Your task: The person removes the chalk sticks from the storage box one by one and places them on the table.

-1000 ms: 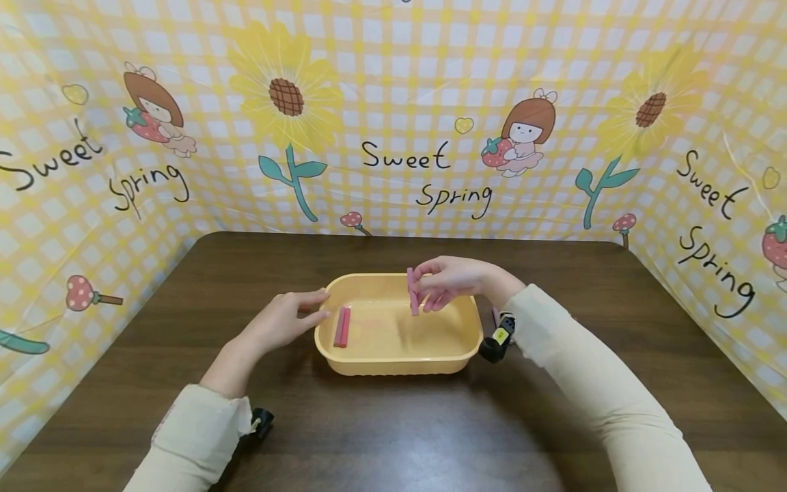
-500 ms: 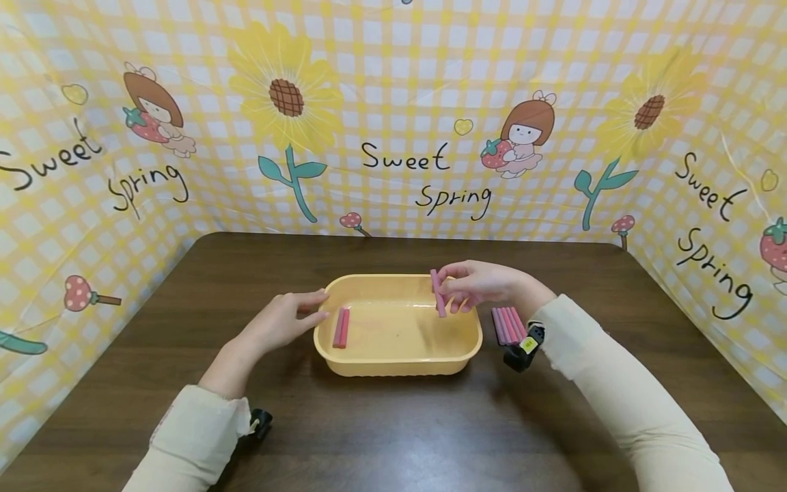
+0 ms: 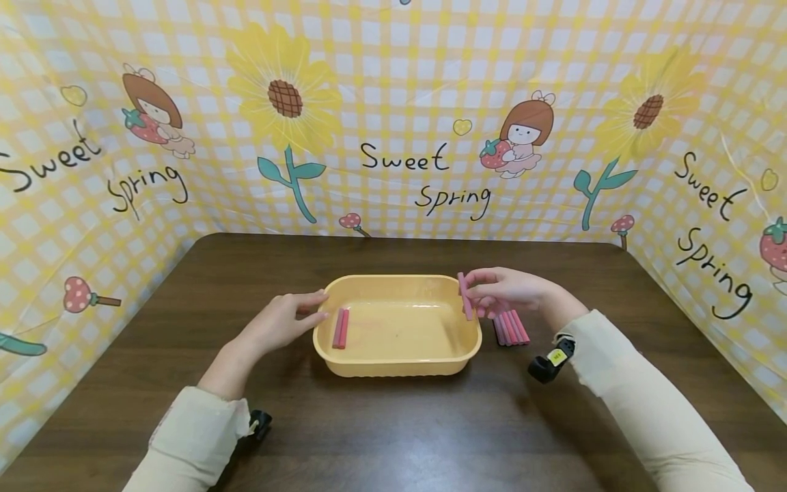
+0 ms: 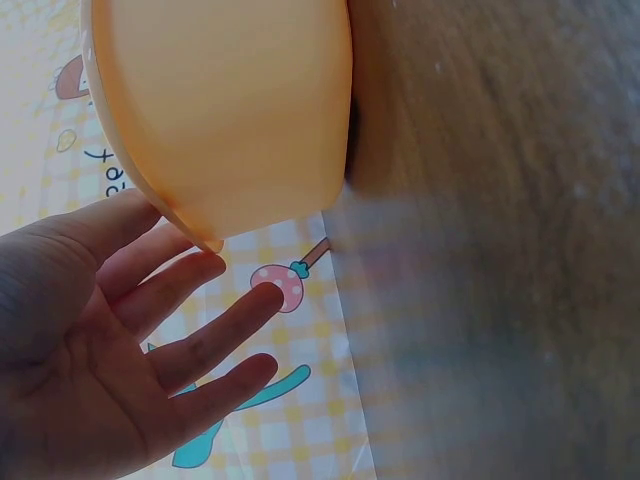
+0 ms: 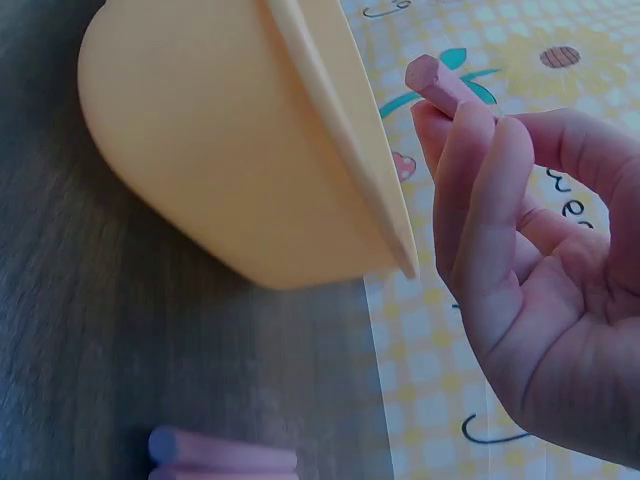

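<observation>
A yellow plastic basin (image 3: pixel 399 367) stands on the table in the head view. My left hand (image 3: pixel 285 318) rests its thumb and index finger against the basin's left rim. In the left wrist view, the other fingers of this hand (image 4: pixel 130 330) are spread and hold nothing. Pinched between thumb and fingers of my right hand (image 3: pixel 507 290) is a pink stick (image 3: pixel 465 297), upright over the basin's right rim; the right wrist view shows its six-sided end. Two darker pink-red sticks (image 3: pixel 341 328) lie side by side inside the basin at the left.
Several pink sticks (image 3: pixel 512 329) lie in a row on the dark wooden table (image 3: pixel 393 424), just right of the basin and below my right hand. A yellow checked cloth (image 3: pixel 393 89) with printed flowers stands round the table's back and sides.
My right hand has moved right with the pink stick, from over the basin's inside to its right rim. The row of sticks beside the basin has come into view. The left hand stays put.
</observation>
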Available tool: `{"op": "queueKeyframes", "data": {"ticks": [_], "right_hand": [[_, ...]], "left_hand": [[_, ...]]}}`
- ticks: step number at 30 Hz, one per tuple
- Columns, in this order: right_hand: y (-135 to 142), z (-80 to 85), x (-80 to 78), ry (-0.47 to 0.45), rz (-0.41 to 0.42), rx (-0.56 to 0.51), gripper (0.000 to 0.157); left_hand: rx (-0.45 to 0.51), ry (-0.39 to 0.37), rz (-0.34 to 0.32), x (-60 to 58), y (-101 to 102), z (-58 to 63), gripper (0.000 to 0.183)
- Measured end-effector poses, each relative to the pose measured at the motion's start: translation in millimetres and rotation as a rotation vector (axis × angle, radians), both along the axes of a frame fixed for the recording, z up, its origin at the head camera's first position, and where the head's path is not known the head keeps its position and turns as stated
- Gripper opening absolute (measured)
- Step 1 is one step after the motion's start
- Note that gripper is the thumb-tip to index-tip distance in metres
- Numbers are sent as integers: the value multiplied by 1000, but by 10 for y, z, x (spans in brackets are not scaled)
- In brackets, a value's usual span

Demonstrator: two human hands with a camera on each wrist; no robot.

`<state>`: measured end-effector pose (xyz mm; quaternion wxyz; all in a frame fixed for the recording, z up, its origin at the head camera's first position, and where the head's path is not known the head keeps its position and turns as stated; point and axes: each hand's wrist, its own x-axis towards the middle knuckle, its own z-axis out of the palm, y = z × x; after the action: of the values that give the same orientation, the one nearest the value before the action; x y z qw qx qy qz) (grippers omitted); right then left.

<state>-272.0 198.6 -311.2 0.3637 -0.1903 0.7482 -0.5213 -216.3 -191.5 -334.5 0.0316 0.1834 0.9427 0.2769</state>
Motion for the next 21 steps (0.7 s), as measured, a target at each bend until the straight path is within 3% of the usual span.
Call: {"op": "queueKeyframes", "data": {"ticks": [9, 21], "right_hand": [[244, -84, 53, 37, -60, 16, 32], [513, -169, 129, 7, -110, -40, 21]], "left_hand": [[0, 11, -6, -8, -7, -17, 46], [6, 9, -3, -6, -5, -17, 46]]}}
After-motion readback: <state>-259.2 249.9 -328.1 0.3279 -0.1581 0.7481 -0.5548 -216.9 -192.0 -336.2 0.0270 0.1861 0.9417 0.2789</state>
